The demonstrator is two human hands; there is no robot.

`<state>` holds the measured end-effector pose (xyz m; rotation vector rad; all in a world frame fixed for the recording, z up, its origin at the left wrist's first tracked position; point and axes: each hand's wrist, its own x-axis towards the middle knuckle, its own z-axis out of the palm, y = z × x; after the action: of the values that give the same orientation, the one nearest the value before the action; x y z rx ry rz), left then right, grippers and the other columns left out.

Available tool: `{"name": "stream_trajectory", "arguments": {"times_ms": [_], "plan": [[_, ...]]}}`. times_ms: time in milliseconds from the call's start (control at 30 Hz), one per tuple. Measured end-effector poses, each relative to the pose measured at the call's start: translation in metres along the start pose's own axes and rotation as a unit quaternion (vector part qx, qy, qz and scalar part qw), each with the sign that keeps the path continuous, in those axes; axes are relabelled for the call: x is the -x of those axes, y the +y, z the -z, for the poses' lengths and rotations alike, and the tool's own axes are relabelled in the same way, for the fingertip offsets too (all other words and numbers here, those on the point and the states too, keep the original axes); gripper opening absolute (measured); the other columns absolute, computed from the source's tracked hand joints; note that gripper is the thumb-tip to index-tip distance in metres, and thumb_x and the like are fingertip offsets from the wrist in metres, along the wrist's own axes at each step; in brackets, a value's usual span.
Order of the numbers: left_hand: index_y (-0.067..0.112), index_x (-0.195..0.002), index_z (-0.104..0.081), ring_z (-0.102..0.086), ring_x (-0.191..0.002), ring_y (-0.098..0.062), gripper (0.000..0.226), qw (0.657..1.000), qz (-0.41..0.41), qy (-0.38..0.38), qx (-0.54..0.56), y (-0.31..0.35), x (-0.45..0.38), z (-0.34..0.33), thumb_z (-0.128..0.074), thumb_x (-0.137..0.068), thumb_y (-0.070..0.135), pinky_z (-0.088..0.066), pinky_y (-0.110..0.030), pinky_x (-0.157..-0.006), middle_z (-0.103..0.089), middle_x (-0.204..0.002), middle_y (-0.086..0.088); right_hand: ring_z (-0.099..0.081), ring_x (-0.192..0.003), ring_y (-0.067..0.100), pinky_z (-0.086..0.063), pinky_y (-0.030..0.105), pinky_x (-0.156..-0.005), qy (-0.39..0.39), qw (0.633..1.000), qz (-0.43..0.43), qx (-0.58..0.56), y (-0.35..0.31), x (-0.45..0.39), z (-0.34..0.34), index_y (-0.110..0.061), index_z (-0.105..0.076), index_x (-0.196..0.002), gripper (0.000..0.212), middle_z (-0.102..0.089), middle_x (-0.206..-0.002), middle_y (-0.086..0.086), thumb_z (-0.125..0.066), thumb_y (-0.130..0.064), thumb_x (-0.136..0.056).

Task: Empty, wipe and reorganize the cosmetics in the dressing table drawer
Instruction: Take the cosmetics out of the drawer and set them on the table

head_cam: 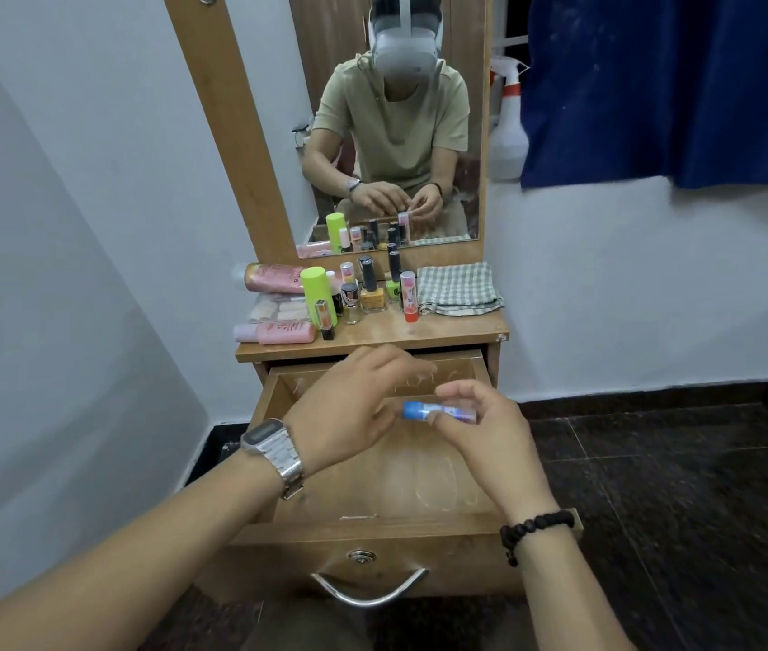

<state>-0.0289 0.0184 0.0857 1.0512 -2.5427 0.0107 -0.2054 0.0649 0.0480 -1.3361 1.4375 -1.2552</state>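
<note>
Above drawer (372, 528), right grip (490, 429) around tube (438, 411)

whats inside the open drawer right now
The drawer shows only bare wood with faint ring marks where its floor is visible. The left hand and the right hand, which holds a blue-capped tube, cover part of the floor, so that part is unseen.

Wooden dressing table (447, 332), cosmetics bottles (349, 293), folded checked cloth (459, 288)
</note>
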Motion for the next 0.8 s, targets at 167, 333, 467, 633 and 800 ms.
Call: {"name": "stream_trajectory", "arguments": {"times_ms": [167,333,467,633,800], "plan": [[0.027,-0.125,-0.056,-0.054,-0.1,-0.006,0.042,1.0,0.004,-0.017,0.025,0.02,-0.003,-0.013,-0.063,-0.084,0.026,-0.041,-0.019,-0.081,-0.059,-0.115,0.011,-0.064,-0.079,-0.002,-0.045,0.005,-0.061,0.031,0.998,0.036,0.027,-0.003,0.001,-0.001,-0.028,-0.055,-0.101,0.036,-0.067,-0.088,-0.007,-0.079,-0.019,-0.076],[0.025,-0.11,-0.061,-0.06,-0.087,-0.007,0.026,0.996,0.064,0.034,0.049,0.009,-0.008,-0.016,-0.067,-0.084,0.027,-0.052,-0.027,-0.074,-0.059,-0.102,0.011,-0.063,-0.085,-0.011,-0.046,0.004,-0.065,0.017,0.999,0.028,-0.04,-0.006,0.0,-0.004,-0.03,-0.054,-0.11,0.035,-0.069,-0.099,-0.011,-0.075,-0.028,-0.082],[0.02,-0.097,-0.063,-0.064,-0.085,-0.004,0.019,0.953,0.226,0.134,0.149,-0.013,-0.029,-0.011,-0.073,-0.081,0.024,-0.053,-0.019,-0.075,-0.066,-0.093,0.009,-0.059,-0.084,-0.015,-0.04,-0.001,-0.062,0.038,0.997,0.026,-0.055,-0.008,-0.001,0.0,-0.031,-0.052,-0.114,0.033,-0.066,-0.101,-0.014,-0.069,-0.03,-0.086],[0.018,-0.091,-0.06,-0.057,-0.074,-0.006,0.014,0.915,0.32,0.203,0.138,-0.041,-0.066,-0.013,-0.072,-0.084,0.023,-0.043,-0.018,-0.065,-0.061,-0.082,0.009,-0.06,-0.093,-0.008,-0.043,0.007,-0.069,0.026,0.998,0.019,-0.051,-0.004,-0.002,-0.001,-0.031,-0.055,-0.112,0.027,-0.068,-0.102,-0.014,-0.067,-0.029,-0.088],[0.018,-0.086,-0.055,-0.054,-0.076,-0.016,0.017,0.906,0.362,0.194,0.097,-0.061,-0.09,-0.024,-0.071,-0.084,0.024,-0.039,-0.026,-0.066,-0.057,-0.081,0.003,-0.061,-0.093,-0.009,-0.043,0.006,-0.07,0.018,0.998,0.016,-0.054,0.0,-0.005,0.001,-0.032,-0.057,-0.109,0.023,-0.068,-0.101,-0.015,-0.066,-0.029,-0.088]]}}
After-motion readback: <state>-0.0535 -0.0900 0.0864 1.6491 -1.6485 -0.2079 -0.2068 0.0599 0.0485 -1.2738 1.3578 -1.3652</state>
